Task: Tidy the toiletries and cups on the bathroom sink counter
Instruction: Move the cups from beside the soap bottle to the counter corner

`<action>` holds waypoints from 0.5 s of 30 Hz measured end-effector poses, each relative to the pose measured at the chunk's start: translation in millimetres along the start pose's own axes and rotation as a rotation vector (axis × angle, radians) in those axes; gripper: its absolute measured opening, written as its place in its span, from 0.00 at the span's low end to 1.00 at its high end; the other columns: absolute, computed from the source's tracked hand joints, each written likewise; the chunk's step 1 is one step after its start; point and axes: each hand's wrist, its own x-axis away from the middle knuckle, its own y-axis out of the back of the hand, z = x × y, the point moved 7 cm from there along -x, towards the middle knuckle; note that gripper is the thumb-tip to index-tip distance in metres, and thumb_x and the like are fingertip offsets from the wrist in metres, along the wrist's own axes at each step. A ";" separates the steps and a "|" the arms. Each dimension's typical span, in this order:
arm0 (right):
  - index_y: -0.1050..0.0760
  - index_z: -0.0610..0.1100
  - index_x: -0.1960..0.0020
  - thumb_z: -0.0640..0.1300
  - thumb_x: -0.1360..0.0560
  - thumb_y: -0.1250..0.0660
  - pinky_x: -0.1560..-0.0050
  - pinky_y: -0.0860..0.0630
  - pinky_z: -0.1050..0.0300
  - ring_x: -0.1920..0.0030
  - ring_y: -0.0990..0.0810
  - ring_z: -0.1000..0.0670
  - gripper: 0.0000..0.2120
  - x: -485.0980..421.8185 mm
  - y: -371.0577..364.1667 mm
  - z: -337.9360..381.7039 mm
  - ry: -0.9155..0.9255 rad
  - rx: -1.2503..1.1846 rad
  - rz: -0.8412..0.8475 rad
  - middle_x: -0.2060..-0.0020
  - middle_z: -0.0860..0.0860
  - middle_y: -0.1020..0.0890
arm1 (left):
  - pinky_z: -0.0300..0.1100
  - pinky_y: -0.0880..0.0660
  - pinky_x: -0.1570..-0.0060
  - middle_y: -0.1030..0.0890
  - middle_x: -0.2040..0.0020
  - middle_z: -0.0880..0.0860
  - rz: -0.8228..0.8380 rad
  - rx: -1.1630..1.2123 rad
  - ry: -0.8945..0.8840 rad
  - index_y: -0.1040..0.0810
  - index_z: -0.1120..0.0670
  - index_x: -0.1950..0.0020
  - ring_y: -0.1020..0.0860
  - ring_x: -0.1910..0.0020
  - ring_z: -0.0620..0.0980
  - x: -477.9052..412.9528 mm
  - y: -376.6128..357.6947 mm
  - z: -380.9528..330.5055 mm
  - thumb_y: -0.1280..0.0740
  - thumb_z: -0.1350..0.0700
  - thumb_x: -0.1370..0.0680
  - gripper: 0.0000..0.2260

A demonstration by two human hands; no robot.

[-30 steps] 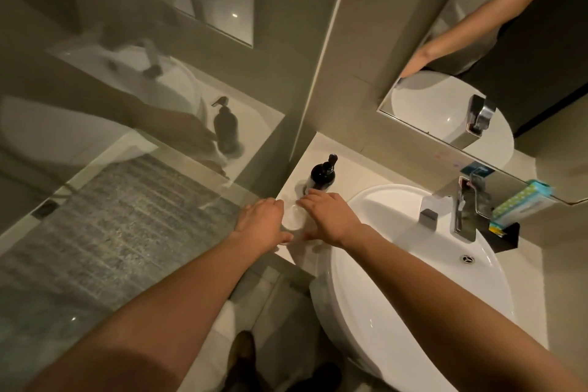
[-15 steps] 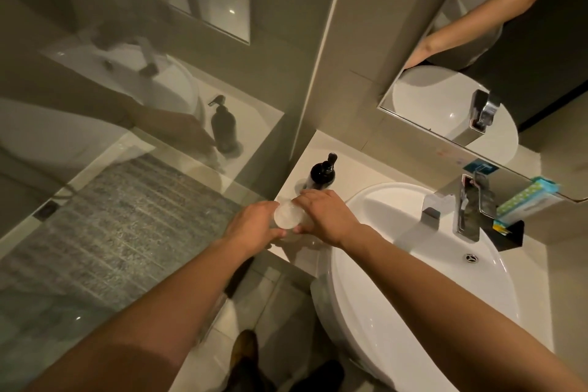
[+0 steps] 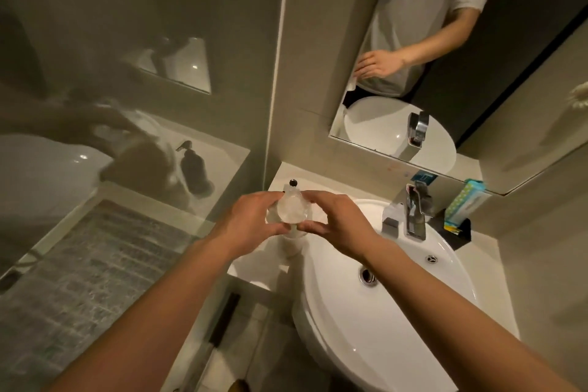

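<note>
Mid-frame: left hand (image 3: 246,221) and right hand (image 3: 339,223) both closed round clear cup (image 3: 291,212), lifted above tabletop (image 3: 254,270); tidying apparently just begun, pump bottle (image 3: 293,183) and box (image 3: 463,204) at right untouched.

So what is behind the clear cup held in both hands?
Behind the clear cup only the black pump top of the soap dispenser shows. Its bottle is covered by the cup, left hand and right hand.
</note>
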 end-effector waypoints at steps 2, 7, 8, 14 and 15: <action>0.25 0.47 0.31 0.53 0.28 0.24 0.40 0.25 0.50 0.40 0.20 0.46 0.28 15.9 20.7 -8.9 -0.046 -0.042 -0.038 0.38 0.50 0.18 | 0.44 0.24 0.50 0.17 0.45 0.40 0.023 0.042 -0.066 0.23 0.38 0.36 0.20 0.48 0.45 -8.8 -5.6 -24.2 0.20 0.45 0.30 0.25; 0.24 0.48 0.32 0.50 0.29 0.22 0.38 0.25 0.54 0.41 0.21 0.54 0.27 67.4 73.7 -34.5 -0.153 -0.139 -0.139 0.40 0.54 0.17 | 0.37 0.29 0.57 0.22 0.52 0.25 0.090 0.111 -0.214 0.24 0.33 0.37 0.24 0.51 0.30 -25.7 -32.6 -90.7 0.22 0.43 0.31 0.25; 0.24 0.49 0.32 0.49 0.29 0.23 0.38 0.25 0.55 0.42 0.21 0.56 0.26 78.8 83.7 -41.0 -0.181 -0.153 -0.154 0.40 0.55 0.17 | 0.35 0.30 0.55 0.22 0.51 0.24 0.108 0.126 -0.239 0.25 0.32 0.37 0.25 0.49 0.28 -28.1 -39.7 -104.9 0.22 0.43 0.31 0.25; 0.23 0.54 0.34 0.48 0.28 0.23 0.39 0.24 0.54 0.42 0.21 0.58 0.24 155.1 138.2 -91.1 -0.334 -0.224 -0.230 0.42 0.59 0.17 | 0.35 0.27 0.46 0.16 0.46 0.35 0.237 0.214 -0.351 0.22 0.34 0.38 0.23 0.46 0.33 -40.0 -97.4 -193.0 0.21 0.49 0.29 0.23; 0.23 0.54 0.35 0.47 0.28 0.23 0.39 0.24 0.55 0.42 0.21 0.58 0.23 169.1 146.6 -100.8 -0.358 -0.251 -0.252 0.43 0.60 0.17 | 0.33 0.27 0.47 0.16 0.47 0.34 0.261 0.230 -0.362 0.21 0.34 0.39 0.22 0.46 0.33 -41.3 -108.6 -207.8 0.21 0.49 0.29 0.22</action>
